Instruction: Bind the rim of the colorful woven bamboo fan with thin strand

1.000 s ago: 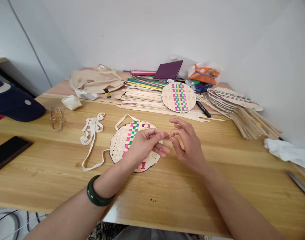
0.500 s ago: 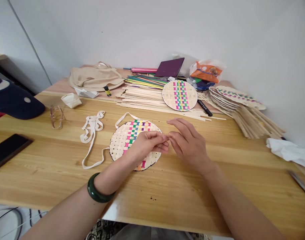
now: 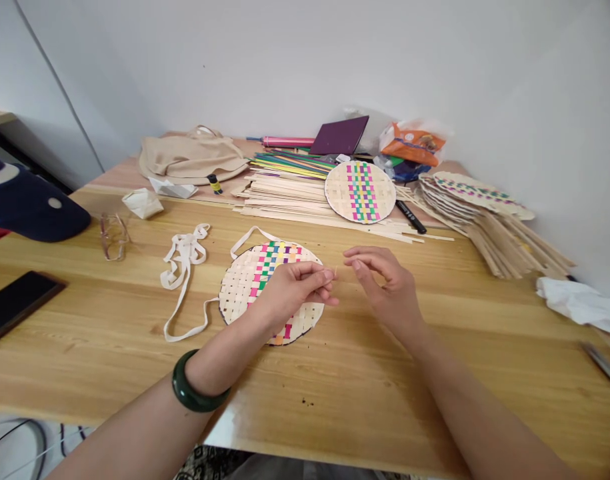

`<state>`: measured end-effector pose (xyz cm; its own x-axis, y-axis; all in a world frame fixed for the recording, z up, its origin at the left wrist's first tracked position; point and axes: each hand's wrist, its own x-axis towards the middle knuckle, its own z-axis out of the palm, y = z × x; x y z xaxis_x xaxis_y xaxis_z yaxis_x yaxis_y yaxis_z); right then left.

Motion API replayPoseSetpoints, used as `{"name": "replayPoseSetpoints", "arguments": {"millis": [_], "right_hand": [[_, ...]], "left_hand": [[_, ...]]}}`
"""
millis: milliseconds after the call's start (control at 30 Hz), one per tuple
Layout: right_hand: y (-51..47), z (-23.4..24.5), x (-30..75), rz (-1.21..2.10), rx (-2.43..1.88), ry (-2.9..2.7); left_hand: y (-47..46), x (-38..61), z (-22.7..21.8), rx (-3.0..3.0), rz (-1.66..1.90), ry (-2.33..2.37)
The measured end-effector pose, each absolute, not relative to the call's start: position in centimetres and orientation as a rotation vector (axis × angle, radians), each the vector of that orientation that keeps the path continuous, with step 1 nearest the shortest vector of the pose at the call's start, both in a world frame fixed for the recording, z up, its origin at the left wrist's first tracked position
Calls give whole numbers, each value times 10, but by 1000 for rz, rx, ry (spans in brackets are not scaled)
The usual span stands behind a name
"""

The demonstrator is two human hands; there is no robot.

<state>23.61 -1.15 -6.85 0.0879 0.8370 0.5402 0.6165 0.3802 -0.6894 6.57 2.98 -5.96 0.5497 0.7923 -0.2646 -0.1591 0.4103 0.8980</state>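
Note:
My left hand [image 3: 305, 283] is closed in a pinch over the round woven fan [image 3: 239, 283]. From its fingertips pokes a tiny thin piece, too small to name. To its right, a short gap away, my right hand [image 3: 379, 273] hovers above the table with thumb and forefinger brought together; whatever they hold, if anything, is too fine to make out. Coloured strips run through the middle of the pale fan, which lies flat, partly covered by my left hand and wrist. White ribbon [image 3: 185, 250] trails from the fan's left edge into a loose heap.
Behind lie pale strips [image 3: 285, 193], a second woven fan [image 3: 359, 192], a black marker [image 3: 411, 217] and a glue stick [image 3: 215, 184]. Stacked fans [image 3: 477, 193] stand right. Eyeglasses [image 3: 113, 237], a phone [image 3: 19, 303] and a blue cap [image 3: 29, 200] are left. Dark crumbs [image 3: 307, 402] dot the front.
My right hand has drawn away to the right from my left fingertips, where the two met before. My left hand stays pinched in nearly the same place.

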Motion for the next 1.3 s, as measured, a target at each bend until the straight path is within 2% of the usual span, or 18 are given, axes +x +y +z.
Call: {"name": "replayPoseSetpoints", "arguments": {"millis": [167, 300, 1133, 1300], "right_hand": [[-12, -70, 234, 628, -1268, -1481], [-12, -72, 236, 777, -1243, -1472], [-12, -64, 242, 901, -1299, -1483], [-11, -68, 243, 801, -1305, -1554]], "left_hand": [[29, 67, -61, 1001, 649, 771], [28, 67, -62, 1023, 628, 763], [31, 65, -63, 1007, 649, 769], [31, 66, -61, 1024, 641, 772]]}}
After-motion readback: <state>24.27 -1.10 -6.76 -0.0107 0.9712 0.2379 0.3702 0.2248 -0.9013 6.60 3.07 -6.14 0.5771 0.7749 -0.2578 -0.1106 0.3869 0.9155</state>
